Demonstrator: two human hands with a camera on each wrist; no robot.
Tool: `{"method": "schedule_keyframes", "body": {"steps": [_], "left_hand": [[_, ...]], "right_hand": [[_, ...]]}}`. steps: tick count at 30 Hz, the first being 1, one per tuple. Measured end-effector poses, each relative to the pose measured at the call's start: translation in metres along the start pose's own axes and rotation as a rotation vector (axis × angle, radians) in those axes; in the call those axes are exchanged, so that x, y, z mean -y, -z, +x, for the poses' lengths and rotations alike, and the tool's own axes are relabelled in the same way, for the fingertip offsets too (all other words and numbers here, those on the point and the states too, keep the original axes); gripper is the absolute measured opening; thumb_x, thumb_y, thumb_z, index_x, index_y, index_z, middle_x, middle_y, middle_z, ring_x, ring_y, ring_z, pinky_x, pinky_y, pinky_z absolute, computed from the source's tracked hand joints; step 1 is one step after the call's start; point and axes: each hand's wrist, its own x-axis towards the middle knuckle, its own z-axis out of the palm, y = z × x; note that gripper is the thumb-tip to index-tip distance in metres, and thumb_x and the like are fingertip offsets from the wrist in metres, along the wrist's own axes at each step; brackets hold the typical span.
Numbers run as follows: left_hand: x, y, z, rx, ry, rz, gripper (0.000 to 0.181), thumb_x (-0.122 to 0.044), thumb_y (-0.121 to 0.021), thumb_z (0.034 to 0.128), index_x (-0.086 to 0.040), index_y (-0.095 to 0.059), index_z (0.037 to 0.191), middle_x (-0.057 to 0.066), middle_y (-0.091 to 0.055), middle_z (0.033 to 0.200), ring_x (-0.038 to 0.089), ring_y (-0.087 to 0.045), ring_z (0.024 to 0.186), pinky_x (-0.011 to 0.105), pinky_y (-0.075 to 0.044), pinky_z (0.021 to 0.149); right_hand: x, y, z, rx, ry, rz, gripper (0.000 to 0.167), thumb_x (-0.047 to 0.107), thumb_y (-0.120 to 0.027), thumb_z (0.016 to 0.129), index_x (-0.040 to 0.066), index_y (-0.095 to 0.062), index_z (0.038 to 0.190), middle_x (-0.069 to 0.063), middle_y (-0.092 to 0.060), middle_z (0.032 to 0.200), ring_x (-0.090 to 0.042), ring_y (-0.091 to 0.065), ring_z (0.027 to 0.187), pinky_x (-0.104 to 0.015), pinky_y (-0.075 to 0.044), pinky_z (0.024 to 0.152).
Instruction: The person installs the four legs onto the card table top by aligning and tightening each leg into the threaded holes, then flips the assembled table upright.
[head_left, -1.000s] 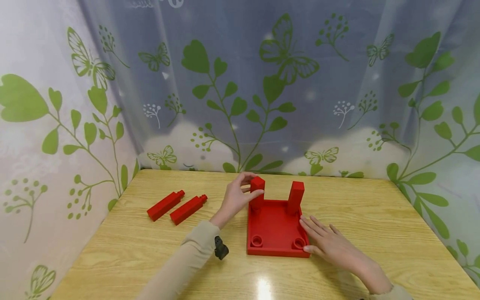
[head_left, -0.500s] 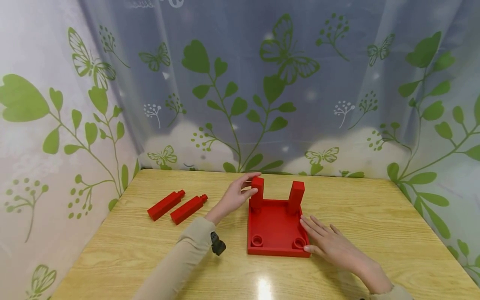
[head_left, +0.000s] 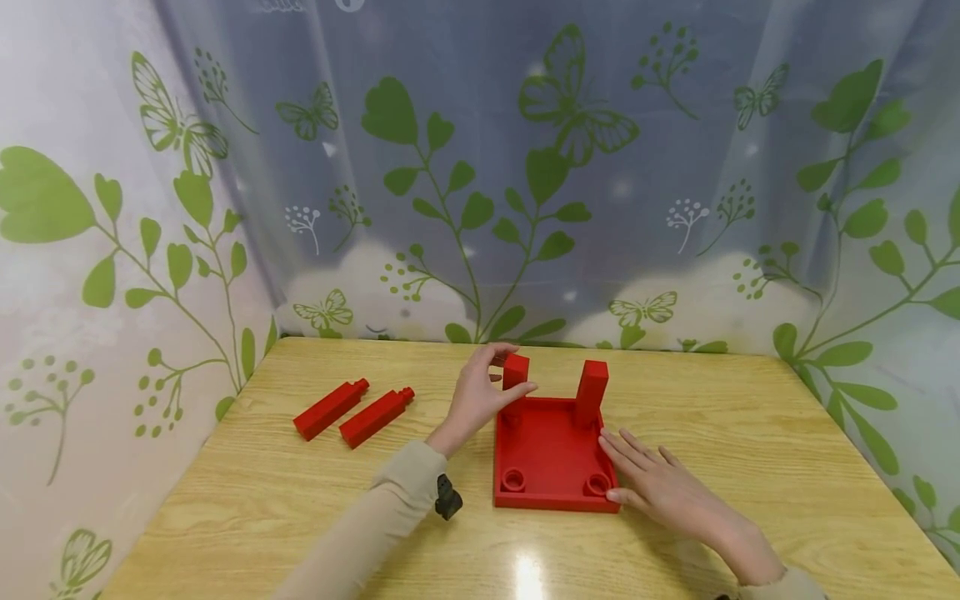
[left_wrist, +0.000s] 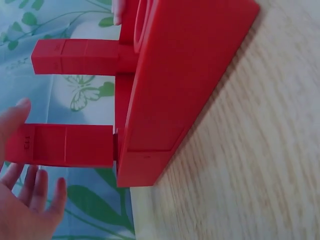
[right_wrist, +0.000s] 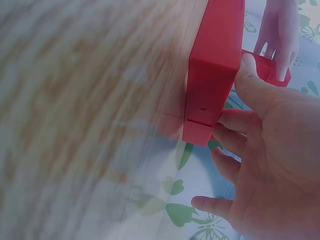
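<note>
A square red tabletop (head_left: 551, 454) lies upside down on the wooden table, its rim facing up. At its back left corner stands a red table leg (head_left: 514, 368); my left hand (head_left: 476, 398) holds the leg's upper part between thumb and fingers. In the left wrist view, a thin neck shows between that leg (left_wrist: 75, 145) and the corner. Another red leg (head_left: 592, 392) stands upright at the back right corner. My right hand (head_left: 663, 492) rests against the tabletop's right side, fingers extended. Round sockets (head_left: 513, 480) show in both front corners.
Two more red legs lie on the wooden table (head_left: 247, 508) to the left, a farther leg (head_left: 330, 409) and a nearer leg (head_left: 377, 418), with their pegs pointing away. A patterned curtain (head_left: 465, 167) hangs behind the table and along both sides.
My left fingers and thumb shift around the top of the back left leg, the thumb now reaching farther across its front. My right hand and the tabletop stay in place.
</note>
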Motion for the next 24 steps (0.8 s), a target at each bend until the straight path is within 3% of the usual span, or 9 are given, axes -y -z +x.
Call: {"method": "schedule_keyframes", "body": {"steps": [4, 8, 16, 19, 21, 24], "left_hand": [[0.000, 0.000, -0.001, -0.021, 0.012, 0.015, 0.056, -0.021, -0.087, 0.0817, -0.009, -0.061, 0.129, 0.007, -0.063, 0.118, 0.024, -0.061, 0.107, 0.040, -0.059, 0.090], [0.001, 0.004, -0.001, 0.013, 0.010, -0.023, 0.052, -0.016, -0.084, 0.0853, -0.007, -0.060, 0.130, 0.010, -0.065, 0.120, 0.027, -0.064, 0.109, 0.036, -0.059, 0.089], [0.001, 0.019, 0.005, 0.257, 0.030, -0.171, 0.050, 0.005, -0.062, 0.0969, -0.003, -0.050, 0.145, 0.020, -0.056, 0.140, 0.037, -0.056, 0.130, 0.044, -0.052, 0.104], [0.001, 0.020, 0.006, 0.306, 0.040, -0.184, 0.053, 0.005, -0.059, 0.0988, -0.003, -0.045, 0.149, 0.020, -0.050, 0.146, 0.038, -0.051, 0.135, 0.045, -0.049, 0.106], [0.000, 0.021, 0.005, 0.309, 0.040, -0.177, 0.056, 0.002, -0.062, 0.0983, -0.003, -0.043, 0.150, 0.021, -0.049, 0.147, 0.038, -0.050, 0.135, 0.047, -0.047, 0.109], [0.000, 0.019, 0.004, 0.255, 0.038, -0.146, 0.061, -0.006, -0.070, 0.0953, -0.004, -0.043, 0.150, 0.020, -0.050, 0.146, 0.037, -0.050, 0.134, 0.051, -0.044, 0.111]], "right_hand": [[0.000, 0.001, 0.000, 0.005, -0.005, 0.002, 0.073, 0.050, -0.053, 0.102, 0.007, -0.036, 0.158, -0.014, -0.032, 0.163, -0.041, -0.029, 0.149, -0.075, -0.026, 0.109], [0.001, 0.001, 0.000, 0.012, -0.007, 0.015, 0.073, 0.050, -0.053, 0.102, 0.008, -0.035, 0.158, -0.014, -0.031, 0.164, -0.041, -0.028, 0.149, -0.075, -0.025, 0.109], [0.001, 0.002, 0.000, 0.009, -0.002, 0.015, 0.073, 0.049, -0.054, 0.102, 0.006, -0.035, 0.158, -0.015, -0.032, 0.163, -0.041, -0.028, 0.149, -0.076, -0.025, 0.109], [0.000, 0.001, 0.000, 0.007, 0.000, 0.008, 0.073, 0.050, -0.054, 0.102, 0.006, -0.036, 0.157, -0.015, -0.032, 0.163, -0.041, -0.029, 0.149, -0.076, -0.026, 0.109], [0.000, 0.001, 0.000, 0.007, 0.002, 0.006, 0.073, 0.050, -0.054, 0.101, 0.006, -0.036, 0.157, -0.015, -0.032, 0.163, -0.041, -0.029, 0.148, -0.076, -0.026, 0.109], [0.000, 0.001, 0.000, 0.006, 0.007, 0.002, 0.074, 0.050, -0.054, 0.101, 0.005, -0.036, 0.157, -0.015, -0.033, 0.163, -0.041, -0.030, 0.148, -0.076, -0.027, 0.108]]}}
